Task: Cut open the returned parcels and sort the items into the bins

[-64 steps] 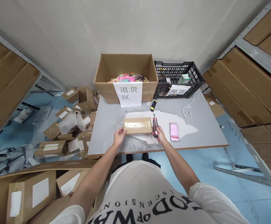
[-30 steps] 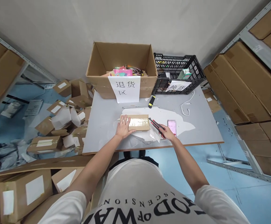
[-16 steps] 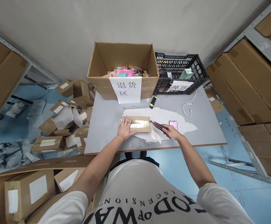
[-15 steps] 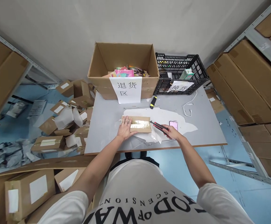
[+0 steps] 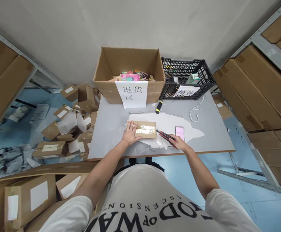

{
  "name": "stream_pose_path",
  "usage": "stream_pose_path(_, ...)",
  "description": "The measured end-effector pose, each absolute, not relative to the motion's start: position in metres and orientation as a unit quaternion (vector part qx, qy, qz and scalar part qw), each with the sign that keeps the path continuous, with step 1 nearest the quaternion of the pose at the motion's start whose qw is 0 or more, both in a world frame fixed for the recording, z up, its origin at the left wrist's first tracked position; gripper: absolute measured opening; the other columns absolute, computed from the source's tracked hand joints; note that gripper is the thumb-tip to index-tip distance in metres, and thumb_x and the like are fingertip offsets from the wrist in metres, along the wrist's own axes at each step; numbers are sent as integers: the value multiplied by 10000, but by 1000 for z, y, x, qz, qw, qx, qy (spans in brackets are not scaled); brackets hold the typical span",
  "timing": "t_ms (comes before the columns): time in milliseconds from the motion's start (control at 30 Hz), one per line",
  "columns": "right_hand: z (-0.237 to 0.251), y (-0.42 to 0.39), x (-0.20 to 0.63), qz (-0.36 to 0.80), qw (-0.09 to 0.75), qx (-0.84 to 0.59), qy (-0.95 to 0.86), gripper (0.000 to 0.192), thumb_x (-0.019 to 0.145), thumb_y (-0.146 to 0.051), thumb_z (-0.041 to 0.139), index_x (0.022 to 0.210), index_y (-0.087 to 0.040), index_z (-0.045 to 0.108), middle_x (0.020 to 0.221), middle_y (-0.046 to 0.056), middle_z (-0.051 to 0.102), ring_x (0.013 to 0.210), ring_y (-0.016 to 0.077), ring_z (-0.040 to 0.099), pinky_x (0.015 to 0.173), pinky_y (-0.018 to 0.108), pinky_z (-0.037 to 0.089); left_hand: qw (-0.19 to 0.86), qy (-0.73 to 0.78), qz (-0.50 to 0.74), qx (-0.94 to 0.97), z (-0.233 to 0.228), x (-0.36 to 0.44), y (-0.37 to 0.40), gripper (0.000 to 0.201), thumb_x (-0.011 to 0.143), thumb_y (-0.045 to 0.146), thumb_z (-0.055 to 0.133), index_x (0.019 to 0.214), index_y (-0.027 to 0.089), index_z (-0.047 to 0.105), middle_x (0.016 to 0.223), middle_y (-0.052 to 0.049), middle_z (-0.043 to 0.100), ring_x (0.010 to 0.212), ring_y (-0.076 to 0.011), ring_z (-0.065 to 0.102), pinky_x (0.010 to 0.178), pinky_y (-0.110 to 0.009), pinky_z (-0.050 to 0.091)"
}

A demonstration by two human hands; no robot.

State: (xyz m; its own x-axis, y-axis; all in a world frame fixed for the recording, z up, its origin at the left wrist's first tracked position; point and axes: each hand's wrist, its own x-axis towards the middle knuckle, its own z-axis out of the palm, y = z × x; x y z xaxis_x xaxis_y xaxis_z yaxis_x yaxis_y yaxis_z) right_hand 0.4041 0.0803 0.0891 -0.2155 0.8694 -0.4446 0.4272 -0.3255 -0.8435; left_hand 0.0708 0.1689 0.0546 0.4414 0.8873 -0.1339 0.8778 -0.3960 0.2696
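Centrally in the frame, the left hand [image 5: 130, 134] lies flat, fingers spread, on the left end of the taped box [image 5: 142, 129] on the table [image 5: 111, 129]. Just right of it, the right hand [image 5: 178, 142] is closed around a knife [image 5: 165, 136], its tip touching the box's right edge.

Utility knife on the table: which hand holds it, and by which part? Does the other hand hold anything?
The right hand grips the utility knife by its rear handle. The left hand lies flat on the taped cardboard box, holding nothing.
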Motion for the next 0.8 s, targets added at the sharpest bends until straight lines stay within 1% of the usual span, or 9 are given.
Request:
stream_pose_path(167, 88, 66, 404, 567, 204, -602, -524, 566, 851, -528, 432, 1294, -177, 462, 579, -52, 471, 346, 67, 381, 317, 181, 293, 151, 523, 23, 838, 55, 71, 168, 1001, 724, 770, 398, 1454, 113, 203, 1538, -180, 75, 1405, -368, 31, 1036, -528, 309)
stream_pose_path(333, 79, 46, 400, 559, 197, -608, -528, 569, 840, -549, 441, 1263, -173, 514, 536, -55, 451, 363, 80, 396, 341, 194, 322, 149, 523, 23, 839, 55, 69, 168, 973, 749, 745, 394, 1463, 122, 175, 1543, -167, 64, 1406, -360, 33, 1008, -512, 353)
stream_pose_path(467, 75, 38, 403, 566, 216, -612, -509, 597, 828, -564, 452, 1280, -178, 505, 501, -67, 426, 346, 91, 404, 344, 208, 333, 145, 521, 5, 841, 59, 69, 168, 941, 770, 724, 381, 1470, 138, 150, 1546, -156, 49, 1407, -360, 24, 987, -538, 362)
stream_pose_path(533, 74, 39, 411, 558, 231, -621, -499, 618, 822, -572, 451, 1296, -177, 487, 518, -58, 453, 343, 92, 394, 337, 212, 322, 147, 525, -11, 838, 62, 70, 168, 929, 774, 722, 371, 1475, 160, 132, 1549, -142, 34, 1407, -360, 11, 982, -566, 352)
stream_pose_path(600, 72, 43, 420, 519, 253, -653, -491, 631, 829, -570, 428, 1324, -180, 449, 578, -34, 511, 357, 96, 396, 346, 226, 334, 150, 529, -26, 835, 66, 70, 167, 923, 778, 723, 355, 1478, 173, 111, 1550, -135, 24, 1409, -356, -4, 984, -592, 331)
stream_pose_path(667, 67, 52, 424, 445, 268, -699, -491, 608, 854, -533, 376, 1353, -188, 409, 694, 9, 582, 416, 117, 449, 413, 263, 406, 153, 532, -35, 832, 69, 71, 166, 909, 787, 721, 332, 1479, 181, 96, 1551, -129, 13, 1411, -345, -15, 989, -606, 314)
stream_pose_path(700, 64, 58, 423, 401, 268, -720, -499, 587, 868, -496, 346, 1364, -187, 396, 775, 39, 609, 483, 137, 500, 487, 293, 454, 154, 534, -37, 831, 70, 71, 166, 902, 791, 719, 323, 1479, 184, 93, 1551, -126, 8, 1412, -341, -17, 991, -610, 308)
stream_pose_path(733, 60, 64, 420, 357, 262, -738, -510, 570, 878, -452, 320, 1375, -179, 383, 866, 71, 620, 581, 163, 550, 586, 326, 487, 155, 536, -36, 829, 70, 72, 165, 896, 794, 718, 317, 1479, 186, 94, 1551, -123, 2, 1413, -338, -19, 993, -612, 304)
stream_pose_path(800, 49, 76, 405, 285, 234, -767, -525, 567, 882, -372, 293, 1402, -152, 342, 1034, 126, 590, 809, 212, 587, 780, 371, 474, 154, 540, -32, 827, 71, 73, 163, 888, 797, 715, 312, 1479, 187, 98, 1552, -118, -6, 1413, -337, -21, 996, -614, 299)
